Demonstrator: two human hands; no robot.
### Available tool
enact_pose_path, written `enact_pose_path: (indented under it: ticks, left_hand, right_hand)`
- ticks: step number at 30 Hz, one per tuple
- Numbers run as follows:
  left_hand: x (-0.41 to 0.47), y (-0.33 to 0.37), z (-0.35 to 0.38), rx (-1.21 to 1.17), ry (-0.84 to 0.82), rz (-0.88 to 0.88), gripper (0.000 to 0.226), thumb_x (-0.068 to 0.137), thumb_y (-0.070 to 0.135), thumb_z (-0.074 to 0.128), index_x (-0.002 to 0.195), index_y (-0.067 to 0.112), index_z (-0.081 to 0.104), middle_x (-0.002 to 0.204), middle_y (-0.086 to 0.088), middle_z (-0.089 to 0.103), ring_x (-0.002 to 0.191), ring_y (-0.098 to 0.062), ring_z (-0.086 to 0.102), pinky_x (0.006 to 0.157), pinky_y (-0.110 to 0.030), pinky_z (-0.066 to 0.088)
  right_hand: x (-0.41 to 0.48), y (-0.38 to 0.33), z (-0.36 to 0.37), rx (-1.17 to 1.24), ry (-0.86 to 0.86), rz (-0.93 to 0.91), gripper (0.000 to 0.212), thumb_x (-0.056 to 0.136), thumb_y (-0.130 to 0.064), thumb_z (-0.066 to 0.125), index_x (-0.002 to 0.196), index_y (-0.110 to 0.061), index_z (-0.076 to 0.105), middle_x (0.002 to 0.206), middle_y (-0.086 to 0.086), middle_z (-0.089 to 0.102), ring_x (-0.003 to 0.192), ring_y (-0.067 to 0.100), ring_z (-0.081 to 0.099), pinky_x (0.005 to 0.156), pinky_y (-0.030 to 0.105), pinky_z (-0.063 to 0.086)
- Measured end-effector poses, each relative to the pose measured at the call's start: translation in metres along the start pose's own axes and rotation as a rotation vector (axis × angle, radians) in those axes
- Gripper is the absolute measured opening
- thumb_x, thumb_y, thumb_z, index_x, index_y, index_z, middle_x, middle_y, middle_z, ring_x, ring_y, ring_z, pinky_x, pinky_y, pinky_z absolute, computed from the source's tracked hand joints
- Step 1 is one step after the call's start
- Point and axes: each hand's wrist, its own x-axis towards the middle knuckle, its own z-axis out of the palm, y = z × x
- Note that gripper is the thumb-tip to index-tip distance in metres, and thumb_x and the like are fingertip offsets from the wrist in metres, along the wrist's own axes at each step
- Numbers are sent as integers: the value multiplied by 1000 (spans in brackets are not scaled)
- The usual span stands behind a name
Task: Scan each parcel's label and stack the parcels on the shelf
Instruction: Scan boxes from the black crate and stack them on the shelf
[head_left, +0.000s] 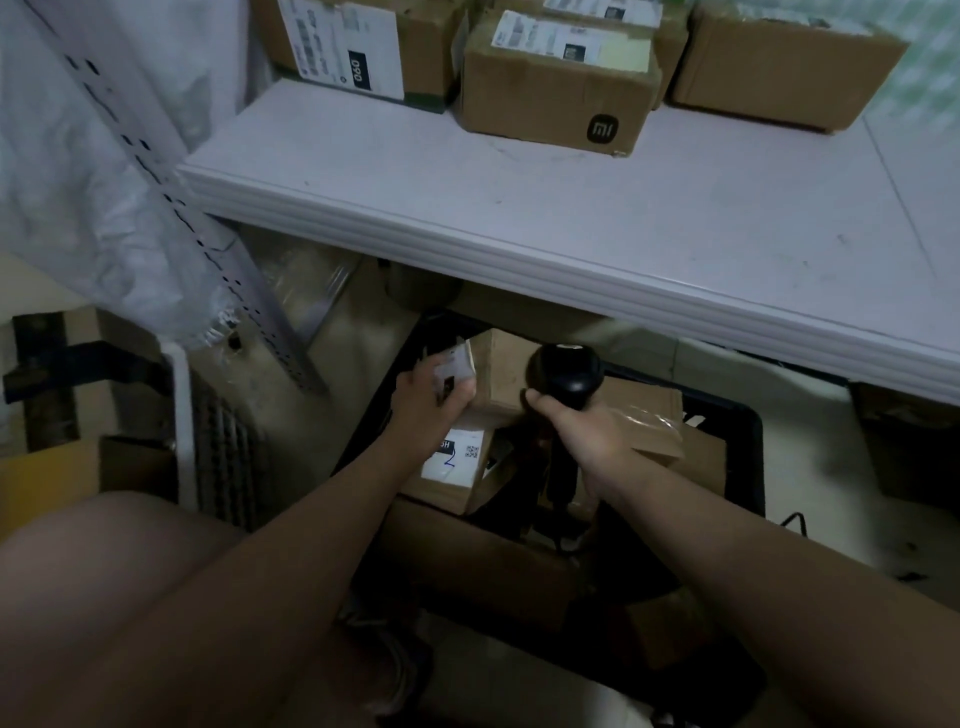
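Observation:
My right hand (589, 436) grips a black handheld barcode scanner (566, 371), its head pointing away over a black crate (748, 436) on the floor. My left hand (426, 400) holds a small brown parcel (498, 374) by its white-labelled end, just left of the scanner. Below it in the crate lies another cardboard parcel with a white label (452, 460) marked with a handwritten 2. More brown parcels fill the crate. The white shelf (519, 208) above carries several labelled cardboard boxes (556, 83) at its back.
A perforated metal upright (171, 192) slants down at the left, with a white plastic sheet behind it. Cardboard boxes stand on the floor at far left (47, 415) and under the shelf at right (904, 447). My knee fills the lower left.

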Motion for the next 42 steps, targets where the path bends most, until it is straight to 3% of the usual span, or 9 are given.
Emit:
enact_pose_path:
  ticks: [5,13,16,21,23,27,31,37,42]
  left_hand:
    - [-1,-16,-6,-115,-109,-253,136,40,91,59,151,31,7,155,-7,21,140,-28,28,111,-49,32]
    - [-19,-6,-14,-194,162,-229,121,43,77,71,142,21,30,143,-11,40,129,-30,42,104,-49,42]
    - [-35,15,-22,-196,289,-139,102,69,61,74,148,15,28,147,-12,34,134,-30,35,109,-49,34]
    - [-73,55,-36,-181,564,166,76,68,70,55,127,22,50,126,-3,49,118,-20,45,100,-47,41]
    - [-85,77,-38,-181,640,260,68,72,62,53,124,19,50,123,-3,48,112,-16,44,98,-42,41]
    - [-96,133,-36,-311,615,413,61,77,50,60,129,27,39,128,-1,40,118,-18,47,97,-41,47]
    - [-87,190,-35,-443,444,363,86,84,36,70,151,23,18,148,-2,28,131,-14,38,105,-30,39]
    - [-47,238,-37,-198,443,384,72,85,39,69,142,12,35,141,-7,33,131,-23,37,111,-37,32]
    - [-19,253,-37,-95,433,331,71,86,40,67,143,12,36,144,-12,34,133,-28,34,112,-39,30]
  right_hand:
    - [-4,12,-3,-45,-83,13,29,83,-29,75,108,-23,62,89,-12,62,83,1,58,58,12,41]
    - [-22,17,-2,-33,-102,-42,43,79,-31,79,116,-22,61,108,-6,68,101,12,63,81,24,49]
    - [-38,20,-4,-36,-78,-119,52,78,-30,80,124,-18,59,114,-3,68,104,13,64,89,28,50]
    - [-82,15,-18,-52,-149,-262,8,84,5,64,83,-3,62,68,7,64,63,16,61,60,26,51]
    - [-95,8,-25,-61,-116,-381,22,81,13,59,70,-7,59,60,0,59,60,10,58,57,21,48]
    - [-110,-17,-44,6,-2,-567,8,77,15,61,77,7,58,68,8,58,66,13,56,61,25,47]
    - [-109,-57,-70,28,30,-617,24,79,12,60,70,-9,57,59,-6,58,60,6,56,57,20,46]
    - [-82,-114,-114,-306,38,-414,24,78,3,65,96,-10,56,75,4,58,68,15,57,58,23,45]
    - [-72,-124,-132,-356,45,-367,18,75,6,63,88,-6,60,74,11,58,68,21,55,62,31,46]
